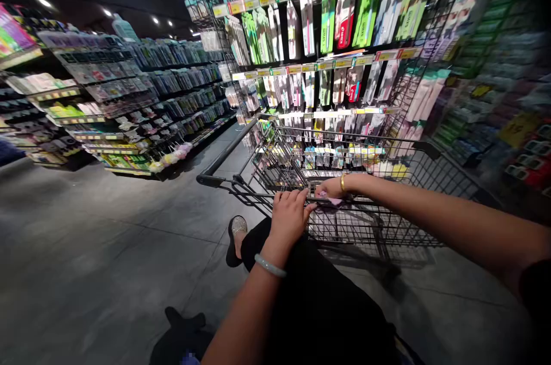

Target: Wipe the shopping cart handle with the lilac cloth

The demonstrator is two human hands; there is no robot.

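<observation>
A dark metal shopping cart (361,233) stands side-on right before me. My left hand (289,217), with a pale bangle at the wrist, has its fingers curled over the cart's near top rail. Just to the right, my right hand (329,187), wearing a gold bracelet, reaches over the rail from the far right. It holds a pink cloth (333,201) against the rail, and part of the cloth hangs out beneath the fingers. Some of the right fingers are hidden behind the rail and cloth. The cart's handle (210,179) juts out to the left.
Behind the cart rises a rack of hanging toothbrush-like packs (329,20) with price strips. More stocked shelves (107,89) stand to the left across a grey floor (99,227). My shoe (236,239) is beside the cart. A dark object (181,336) lies at the bottom.
</observation>
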